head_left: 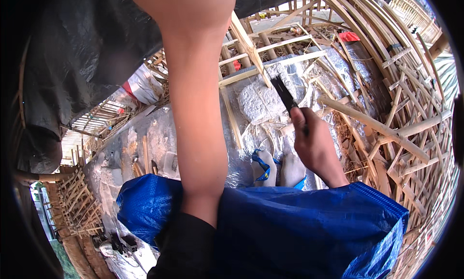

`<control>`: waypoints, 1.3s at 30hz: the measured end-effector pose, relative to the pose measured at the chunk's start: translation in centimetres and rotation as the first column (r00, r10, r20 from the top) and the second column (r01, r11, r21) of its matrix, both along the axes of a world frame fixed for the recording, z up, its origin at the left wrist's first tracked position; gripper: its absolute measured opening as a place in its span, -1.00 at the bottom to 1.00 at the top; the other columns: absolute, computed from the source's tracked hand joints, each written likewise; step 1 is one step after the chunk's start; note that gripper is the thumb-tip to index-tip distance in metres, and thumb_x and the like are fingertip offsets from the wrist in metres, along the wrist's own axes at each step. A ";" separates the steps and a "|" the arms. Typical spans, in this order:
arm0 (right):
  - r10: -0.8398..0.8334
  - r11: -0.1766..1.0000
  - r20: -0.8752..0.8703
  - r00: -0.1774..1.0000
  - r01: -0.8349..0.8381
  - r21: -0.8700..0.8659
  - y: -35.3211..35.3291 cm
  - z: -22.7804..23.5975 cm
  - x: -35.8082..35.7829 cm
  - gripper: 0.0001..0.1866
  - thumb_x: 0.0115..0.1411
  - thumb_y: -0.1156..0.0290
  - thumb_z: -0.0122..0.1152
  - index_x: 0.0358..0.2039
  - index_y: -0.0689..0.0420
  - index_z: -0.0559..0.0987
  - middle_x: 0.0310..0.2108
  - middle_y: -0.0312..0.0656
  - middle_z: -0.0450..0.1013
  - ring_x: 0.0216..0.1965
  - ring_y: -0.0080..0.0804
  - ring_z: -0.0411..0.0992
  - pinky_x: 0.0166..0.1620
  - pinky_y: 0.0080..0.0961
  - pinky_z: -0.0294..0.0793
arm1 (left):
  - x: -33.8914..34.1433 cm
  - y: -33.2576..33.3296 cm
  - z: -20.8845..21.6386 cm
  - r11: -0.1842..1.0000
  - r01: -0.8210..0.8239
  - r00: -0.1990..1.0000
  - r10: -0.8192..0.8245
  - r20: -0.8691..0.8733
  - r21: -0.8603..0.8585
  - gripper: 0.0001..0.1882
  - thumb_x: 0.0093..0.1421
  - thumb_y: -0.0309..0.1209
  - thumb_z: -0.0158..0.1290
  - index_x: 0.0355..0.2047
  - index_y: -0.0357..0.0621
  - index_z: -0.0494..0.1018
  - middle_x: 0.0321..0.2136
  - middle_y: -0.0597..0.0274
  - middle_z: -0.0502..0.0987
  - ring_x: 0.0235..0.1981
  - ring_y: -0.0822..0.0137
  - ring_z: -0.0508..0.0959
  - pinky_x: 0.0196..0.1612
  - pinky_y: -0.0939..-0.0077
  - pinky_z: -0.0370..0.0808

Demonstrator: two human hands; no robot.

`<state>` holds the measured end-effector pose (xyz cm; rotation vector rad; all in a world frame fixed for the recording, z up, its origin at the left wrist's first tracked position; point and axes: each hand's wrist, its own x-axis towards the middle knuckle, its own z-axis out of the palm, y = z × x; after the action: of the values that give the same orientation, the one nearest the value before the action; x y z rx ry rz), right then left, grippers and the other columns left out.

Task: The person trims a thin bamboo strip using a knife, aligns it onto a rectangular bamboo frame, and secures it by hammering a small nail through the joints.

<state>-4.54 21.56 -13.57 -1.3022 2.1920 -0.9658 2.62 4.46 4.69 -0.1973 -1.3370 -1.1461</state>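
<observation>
My left arm reaches up the middle, and my left hand (pixel 181 2) is at the top edge with its fingers mostly hidden. A pale split bamboo strip (pixel 250 48) runs up beside that hand, which seems closed round it. The strip's lower end is over a rough, pale, rounded block (pixel 261 102). My right hand (pixel 316 141) is wrapped round the handle of a dark-bladed knife (pixel 284 92). The blade points up and left, near the strip's lower end but apart from it.
A blue plastic sheet (pixel 290 230) covers my lap, with my feet (pixel 292 170) in front. Curved bamboo lattice (pixel 411 100) rises on the right, and a thick bamboo pole (pixel 374 122) juts inward. Black sheeting (pixel 92 42) hangs at left. Shavings and loose strips litter the silvery ground sheet (pixel 237 170).
</observation>
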 end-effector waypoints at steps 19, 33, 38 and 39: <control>0.294 0.921 0.384 0.875 -0.152 -0.359 -1.2 1.8 4.2 -0.73 0.38 0.32 -0.07 -0.12 0.31 0.33 -0.73 0.13 0.36 -0.67 0.21 0.41 -0.55 -0.07 0.33 | 3.0 -3.4 -1.2 0.740 -0.673 0.737 0.669 0.096 0.002 -0.66 0.32 -0.23 -0.49 -0.57 -0.07 0.08 -0.72 0.31 0.08 -0.73 0.44 0.06 -0.57 0.52 0.07; 0.186 0.954 0.358 0.915 -0.080 -0.290 -2.8 -4.2 5.3 -0.72 0.39 0.33 -0.11 -0.19 0.36 0.32 -0.69 0.22 0.36 -0.60 0.30 0.40 -0.51 0.00 0.33 | 3.7 -3.3 -1.4 0.818 -0.575 0.816 0.574 0.066 -0.016 -0.79 0.20 -0.34 -0.35 -0.55 -0.12 0.09 -0.71 0.24 0.10 -0.73 0.39 0.08 -0.58 0.51 0.04; -0.106 0.981 0.347 0.932 0.154 -0.114 -3.2 -12.1 4.5 -0.57 0.42 0.19 -0.16 -0.40 0.36 0.37 -0.64 0.31 0.38 -0.54 0.36 0.39 -0.48 0.04 0.29 | 3.1 -3.1 -0.8 0.633 -0.772 0.634 0.773 0.006 0.059 -0.82 0.18 -0.39 -0.35 -0.54 -0.16 0.14 -0.70 0.23 0.17 -0.72 0.39 0.15 -0.57 0.52 0.08; -0.097 0.978 0.362 0.927 0.156 -0.137 -3.0 -11.7 5.1 -0.57 0.42 0.19 -0.16 -0.39 0.35 0.37 -0.63 0.30 0.38 -0.54 0.36 0.39 -0.48 0.02 0.29 | 3.3 -3.5 -0.8 0.625 -0.780 0.625 0.781 -0.002 0.031 -0.82 0.17 -0.40 -0.34 -0.55 -0.16 0.13 -0.70 0.25 0.16 -0.72 0.40 0.14 -0.57 0.52 0.08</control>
<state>0.52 18.59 -25.31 -0.9665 1.9670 -1.3415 5.92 1.01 3.90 0.3872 -1.1882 -0.3974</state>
